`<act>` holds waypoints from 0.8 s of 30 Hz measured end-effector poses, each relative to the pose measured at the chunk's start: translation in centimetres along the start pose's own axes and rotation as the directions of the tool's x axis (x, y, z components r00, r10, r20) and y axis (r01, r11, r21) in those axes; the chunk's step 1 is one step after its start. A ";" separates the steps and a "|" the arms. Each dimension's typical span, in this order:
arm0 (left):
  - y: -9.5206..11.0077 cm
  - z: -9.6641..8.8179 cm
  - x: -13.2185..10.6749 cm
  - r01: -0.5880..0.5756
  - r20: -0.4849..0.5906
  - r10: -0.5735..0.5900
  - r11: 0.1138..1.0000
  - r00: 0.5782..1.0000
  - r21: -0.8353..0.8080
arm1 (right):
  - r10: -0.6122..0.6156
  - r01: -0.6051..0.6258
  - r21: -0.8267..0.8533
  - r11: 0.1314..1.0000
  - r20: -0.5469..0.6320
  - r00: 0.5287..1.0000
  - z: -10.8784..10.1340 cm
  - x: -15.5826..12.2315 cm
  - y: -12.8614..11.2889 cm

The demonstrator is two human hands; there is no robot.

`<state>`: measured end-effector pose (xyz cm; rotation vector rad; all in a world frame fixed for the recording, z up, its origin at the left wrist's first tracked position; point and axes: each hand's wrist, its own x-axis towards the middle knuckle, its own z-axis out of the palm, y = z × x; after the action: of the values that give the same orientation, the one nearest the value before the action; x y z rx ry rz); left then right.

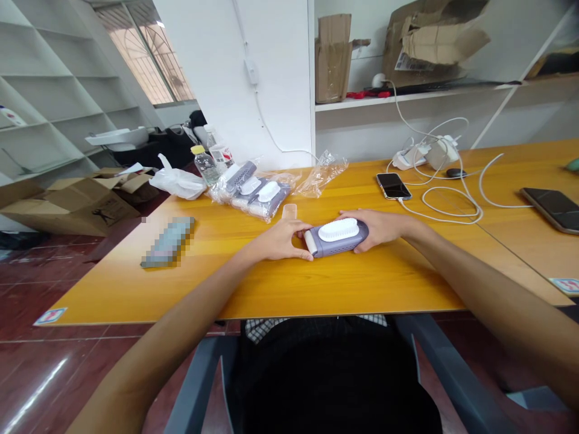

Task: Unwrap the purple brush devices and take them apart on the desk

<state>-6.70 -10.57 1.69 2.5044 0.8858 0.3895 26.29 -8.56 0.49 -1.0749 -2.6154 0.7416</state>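
Black clothing (pixel 337 386) lay nearest; past it, left hand (pixel 283 240) pinched and right hand (pixel 380 228) wrapped opposite ends of one purple brush (pixel 338 240) on or just above the table (pixel 330 289), that piece seemingly unwrapped, its handling unfinished, while similar brushes (pixel 275 198) lay bagged in clear plastic (pixel 219 191) behind.

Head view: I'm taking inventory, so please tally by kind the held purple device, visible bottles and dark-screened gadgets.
Held purple device: 1
Bottles: 2
Dark-screened gadgets: 2
Total: 5
The blurred slab on the left is not counted.
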 end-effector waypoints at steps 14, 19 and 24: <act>-1.4 1.7 -0.6 -0.024 -0.108 0.027 0.999 0.994 0.028 | -0.009 0.014 0.027 1.000 -0.185 0.983 1.9 -0.8 -0.2; -1.3 2.2 -1.0 0.007 -0.136 0.001 0.998 0.991 0.061 | -0.081 0.089 0.007 0.996 -0.352 0.933 3.6 -1.4 -0.5; -0.5 2.5 -1.4 0.088 -0.205 -0.069 0.992 0.976 0.085 | -0.081 0.077 -0.025 0.997 -0.378 0.922 4.0 -1.6 -1.0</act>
<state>-6.97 -11.93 -0.87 2.5375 1.1023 0.5969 25.38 -11.77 -2.37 -0.9935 -2.3158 0.4482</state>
